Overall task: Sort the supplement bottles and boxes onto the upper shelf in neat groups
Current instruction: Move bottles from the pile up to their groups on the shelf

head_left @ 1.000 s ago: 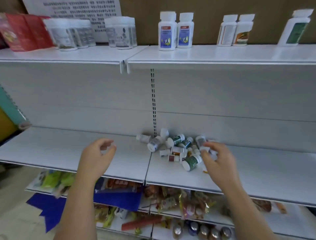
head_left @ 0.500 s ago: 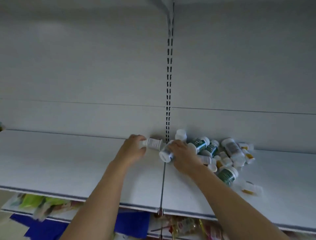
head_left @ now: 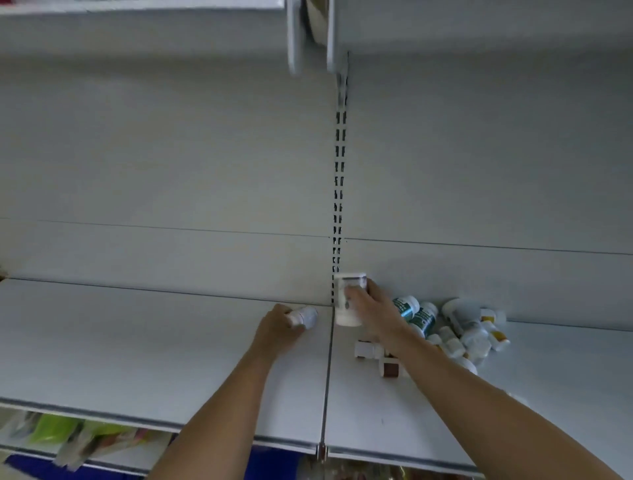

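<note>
**Both hands on bottles at the middle shelf**

A grey back panel [head_left: 171, 154] fills most of the view, split by a slotted upright [head_left: 339, 178]. Below it runs the white shelf [head_left: 120, 349], made of two boards that meet at a seam just under the upright. The underside of the upper shelf [head_left: 137, 4] shows only as a strip at the top edge.

On the right board, against the back panel, lies a pile of supplement bottles [head_left: 459, 329], most of them on their sides; two with green labels sit at its left end. Nearer the front edge lie a small white bottle [head_left: 366, 349] and a brown-banded bottle [head_left: 389, 367], both tipped over.

The right hand [head_left: 373, 308] is wrapped around a tall white bottle [head_left: 349, 298], which stands roughly upright just right of the seam. The left hand [head_left: 277, 327] is curled around a small bottle [head_left: 305, 317] lying on its side just left of the seam. The view is blurred, so no labels can be read.
</note>
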Tool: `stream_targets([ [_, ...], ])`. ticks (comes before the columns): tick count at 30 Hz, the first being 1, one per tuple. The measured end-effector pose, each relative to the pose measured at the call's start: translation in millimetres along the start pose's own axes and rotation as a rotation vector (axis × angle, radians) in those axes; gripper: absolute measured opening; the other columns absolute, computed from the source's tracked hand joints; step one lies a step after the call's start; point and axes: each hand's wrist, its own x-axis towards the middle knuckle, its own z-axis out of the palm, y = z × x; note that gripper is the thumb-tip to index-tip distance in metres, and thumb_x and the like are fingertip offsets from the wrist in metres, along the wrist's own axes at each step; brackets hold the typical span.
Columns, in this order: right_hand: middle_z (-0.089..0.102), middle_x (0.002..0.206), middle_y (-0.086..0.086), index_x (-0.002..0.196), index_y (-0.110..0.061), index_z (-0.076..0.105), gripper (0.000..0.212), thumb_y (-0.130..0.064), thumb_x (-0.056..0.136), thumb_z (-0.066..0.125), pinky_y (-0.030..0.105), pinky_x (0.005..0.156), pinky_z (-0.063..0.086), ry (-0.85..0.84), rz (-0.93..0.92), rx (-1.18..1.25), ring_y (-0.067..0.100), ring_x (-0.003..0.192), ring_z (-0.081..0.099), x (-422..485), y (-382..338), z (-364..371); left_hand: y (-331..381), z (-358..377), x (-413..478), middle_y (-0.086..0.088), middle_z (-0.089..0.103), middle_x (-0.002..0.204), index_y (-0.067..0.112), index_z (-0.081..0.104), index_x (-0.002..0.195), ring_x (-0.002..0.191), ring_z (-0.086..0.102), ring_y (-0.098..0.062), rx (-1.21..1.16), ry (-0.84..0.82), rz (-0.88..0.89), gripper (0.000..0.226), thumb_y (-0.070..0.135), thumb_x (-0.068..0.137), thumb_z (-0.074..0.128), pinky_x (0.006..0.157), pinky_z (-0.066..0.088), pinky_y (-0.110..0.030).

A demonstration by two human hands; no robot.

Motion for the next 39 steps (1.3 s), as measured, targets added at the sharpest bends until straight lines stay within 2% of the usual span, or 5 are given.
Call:
stream_targets([
  [5, 0.061, 0.079, 0.01, 0.095, -0.012, 0.061, 0.021, -0.031, 0.09, 0.055, 0.029, 0.054, 0.045, -0.058, 0.326, 0.556, 0.021, 0.064, 0.056, -48, -40, -8, 25, -29, -71, 0.006, 0.041, 0.054, 0.017, 0.042, 0.057, 0.054, 0.039, -0.015, -0.405, 0.177, -0.005, 0.033, 0.029, 0.077, 0.065, 0.052, 0.029, -0.027],
  [12, 0.06, 0.091, 0.017, 0.103, -0.007, 0.058, 0.028, -0.025, 0.082, 0.055, 0.03, 0.058, 0.042, -0.206, 0.235, 0.588, 0.026, 0.072, 0.057, -136, -99, -46, 107, -69, -165, 0.0, 0.07, 0.085, 0.02, 0.069, 0.091, 0.084, 0.065, -0.018, -1.124, 0.244, 0.035, 0.013, 0.014, 0.094, 0.057, 0.077, 0.051, -0.035],
  [18, 0.064, 0.106, -0.005, 0.114, -0.027, 0.052, 0.04, -0.036, 0.081, 0.072, 0.019, 0.061, 0.049, -0.082, -0.195, -0.072, 0.005, 0.081, 0.065, -223, -151, -100, 187, -112, -244, 0.0, 0.073, 0.088, 0.028, 0.069, 0.098, 0.079, 0.068, -0.012, -1.067, 0.202, 0.273, 0.018, 0.034, 0.081, 0.066, 0.062, 0.052, -0.03],
  [28, 0.065, 0.088, -0.002, 0.101, -0.02, 0.052, 0.055, -0.047, 0.057, 0.069, 0.013, 0.049, 0.043, -0.03, -0.457, -0.131, -0.001, 0.058, 0.057, -310, -246, -155, 290, -195, -320, 0.005, 0.064, 0.066, 0.026, 0.061, 0.085, 0.058, 0.063, -0.013, -0.854, 0.246, 0.661, 0.022, 0.04, 0.069, 0.064, 0.059, 0.054, -0.032],
  [39, 0.068, 0.105, -0.002, 0.108, -0.024, 0.059, 0.069, -0.051, 0.052, 0.088, 0.028, 0.075, 0.054, 0.081, -0.643, -0.235, 0.014, 0.094, 0.066, -246, -362, -111, 308, -294, -253, -0.005, 0.063, 0.08, 0.019, 0.063, 0.092, 0.078, 0.063, -0.023, -0.753, 0.202, 0.63, 0.021, 0.034, 0.084, 0.051, 0.081, 0.051, -0.045],
])
